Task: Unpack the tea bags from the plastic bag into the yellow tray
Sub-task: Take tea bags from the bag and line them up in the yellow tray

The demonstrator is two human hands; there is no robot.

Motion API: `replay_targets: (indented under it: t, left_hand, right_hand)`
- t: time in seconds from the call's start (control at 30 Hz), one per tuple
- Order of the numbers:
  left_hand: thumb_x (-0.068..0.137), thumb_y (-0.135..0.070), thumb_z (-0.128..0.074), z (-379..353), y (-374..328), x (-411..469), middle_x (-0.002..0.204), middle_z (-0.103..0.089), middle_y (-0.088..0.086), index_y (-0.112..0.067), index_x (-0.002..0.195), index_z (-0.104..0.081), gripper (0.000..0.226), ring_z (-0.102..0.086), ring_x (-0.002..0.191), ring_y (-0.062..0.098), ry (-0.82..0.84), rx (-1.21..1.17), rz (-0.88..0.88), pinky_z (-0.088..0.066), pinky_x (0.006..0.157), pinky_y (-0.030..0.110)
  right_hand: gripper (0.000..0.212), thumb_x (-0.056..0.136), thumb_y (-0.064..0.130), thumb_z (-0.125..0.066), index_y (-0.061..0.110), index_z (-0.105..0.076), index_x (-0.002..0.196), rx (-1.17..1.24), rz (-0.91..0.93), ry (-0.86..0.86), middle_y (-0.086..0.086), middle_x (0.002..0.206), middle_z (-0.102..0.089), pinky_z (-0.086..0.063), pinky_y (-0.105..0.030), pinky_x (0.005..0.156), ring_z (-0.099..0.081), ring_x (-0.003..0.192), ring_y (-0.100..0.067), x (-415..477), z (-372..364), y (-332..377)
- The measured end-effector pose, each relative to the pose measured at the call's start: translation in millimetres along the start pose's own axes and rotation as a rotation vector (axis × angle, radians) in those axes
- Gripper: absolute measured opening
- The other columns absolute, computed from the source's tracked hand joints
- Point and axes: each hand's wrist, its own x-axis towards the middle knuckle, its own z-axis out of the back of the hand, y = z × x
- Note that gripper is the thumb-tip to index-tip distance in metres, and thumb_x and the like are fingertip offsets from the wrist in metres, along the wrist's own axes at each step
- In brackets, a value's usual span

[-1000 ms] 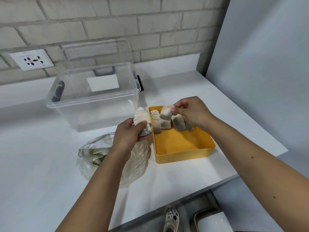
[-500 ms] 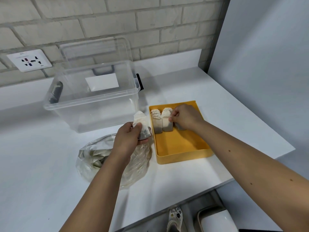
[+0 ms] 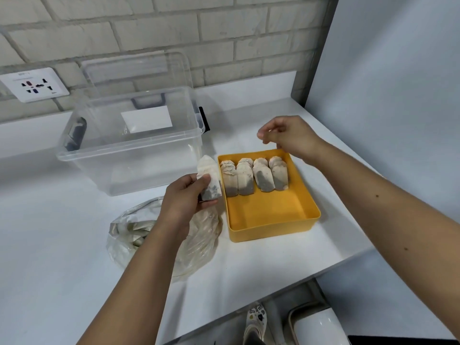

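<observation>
The left hand [image 3: 184, 197] holds one tea bag [image 3: 207, 168] upright just beside the left wall of the yellow tray [image 3: 273, 232]. Its fingers [image 3: 208, 202] are curled under the tea bag's dark lower end and the thumb is pressed on its face. The right hand [image 3: 291, 135] hovers over the tray's far edge, its fingers [image 3: 263, 134] loosely curled with nothing between them.

Inside the tray, a row of tea bags [image 3: 254, 176] leans against the far wall, overlapping in four columns; the near part of the tray floor is bare yellow. The plastic bag [image 3: 201, 235] lies crumpled on the white table [image 3: 62, 232] under the left wrist, touching the tray's left side, with more tea bags showing through it at its left end.

Behind them stands a clear storage box [image 3: 129, 150] with dark latches and a plain white label [image 3: 146, 119] that carries no print. Its lid [image 3: 134, 68] leans against the brick wall. A wall socket [image 3: 32, 84] has small lettering along its top, too faint to read. Below the table edge, a patterned shoe [image 3: 256, 317] shows.
</observation>
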Motion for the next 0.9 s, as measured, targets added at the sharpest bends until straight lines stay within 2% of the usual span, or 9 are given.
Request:
replay_targets:
  t: [0.07,0.13,0.2,0.37,0.43,0.53,0.67,0.8,0.9]
  left_hand:
    - [0.096,-0.015,-0.064,-7,-3,-1,0.101,-0.074,0.014,-0.002,0.108,-0.068,0.018,-0.075,0.088,0.025,0.015,-0.025,-0.005,-0.062,0.068,0.029]
    - [0.095,-0.014,-0.065,-15,-6,-3,0.096,-0.074,0.012,-0.002,0.106,-0.067,0.016,-0.074,0.079,0.019,0.038,-0.04,-0.011,-0.063,0.068,0.03]
    - [0.094,-0.013,-0.066,-21,-6,-6,0.089,-0.073,0.009,-0.004,0.099,-0.067,0.01,-0.073,0.071,0.015,0.063,-0.059,-0.014,-0.063,0.067,0.029]
    - [0.091,-0.013,-0.07,-22,-5,-15,0.083,-0.074,0.007,-0.009,0.086,-0.066,0.008,-0.073,0.073,0.016,0.082,-0.09,-0.008,-0.06,0.063,0.026]
    - [0.09,-0.014,-0.071,-21,-4,-17,0.088,-0.074,0.009,-0.008,0.089,-0.067,0.008,-0.073,0.077,0.018,0.08,-0.088,-0.003,-0.06,0.063,0.027]
    - [0.09,-0.016,-0.072,-18,-4,-19,0.095,-0.075,0.013,-0.005,0.096,-0.068,0.013,-0.072,0.082,0.021,0.082,-0.075,0.002,-0.061,0.064,0.027]
    - [0.093,-0.016,-0.068,-15,-4,-17,0.098,-0.077,0.012,-0.002,0.102,-0.068,0.017,-0.075,0.084,0.025,0.092,-0.118,0.013,-0.063,0.07,0.029]
    - [0.094,-0.011,-0.066,-15,-3,-13,0.096,-0.077,0.015,-0.003,0.094,-0.063,0.009,-0.076,0.085,0.022,0.101,-0.148,0.012,-0.063,0.071,0.028]
    - [0.094,-0.009,-0.065,-23,-2,-12,0.091,-0.074,0.013,-0.004,0.09,-0.058,0.01,-0.075,0.078,0.019,0.107,-0.136,0.037,-0.062,0.069,0.026]
  right_hand:
    - [0.015,0.085,0.029,-0.073,0.018,-0.074,0.095,0.012,0.02,0.083,0.003,0.086,-0.073,-0.044,-0.014,0.052,-0.056,0.057,0.004,-12,2,18]
    - [0.019,0.081,0.034,-0.076,0.017,-0.075,0.091,-0.014,0.02,0.186,0.003,0.083,-0.073,-0.044,-0.015,0.051,-0.054,0.056,0.0,-26,-8,30]
    - [0.023,0.077,0.034,-0.079,0.015,-0.076,0.089,-0.037,0.025,0.251,0.004,0.079,-0.072,-0.042,-0.012,0.05,-0.055,0.056,0.003,-37,-21,34]
    - [0.016,0.075,0.029,-0.082,0.015,-0.076,0.082,0.003,0.043,0.221,0.004,0.072,-0.072,-0.047,-0.017,0.057,-0.056,0.057,-0.002,-49,-45,26]
    - [0.017,0.076,0.03,-0.081,0.015,-0.076,0.082,0.023,0.032,0.214,0.001,0.075,-0.073,-0.048,-0.021,0.056,-0.056,0.055,-0.005,-52,-48,24]
    - [0.014,0.079,0.026,-0.08,0.013,-0.076,0.084,0.011,0.037,0.24,0.0,0.076,-0.074,-0.046,-0.018,0.05,-0.055,0.05,-0.003,-56,-50,26]
    - [0.011,0.082,0.02,-0.077,0.01,-0.073,0.086,0.02,0.007,0.212,0.0,0.075,-0.073,-0.053,-0.021,0.054,-0.061,0.058,-0.007,-52,-38,25]
    - [0.014,0.086,0.014,-0.072,0.004,-0.07,0.095,0.112,-0.071,0.232,-0.009,0.077,-0.071,-0.056,-0.023,0.056,-0.065,0.063,-0.012,-47,-18,21]
    - [0.02,0.088,0.011,-0.069,-0.003,-0.065,0.102,0.17,-0.09,0.275,-0.013,0.078,-0.069,-0.055,-0.02,0.054,-0.066,0.056,-0.008,-52,-25,21]
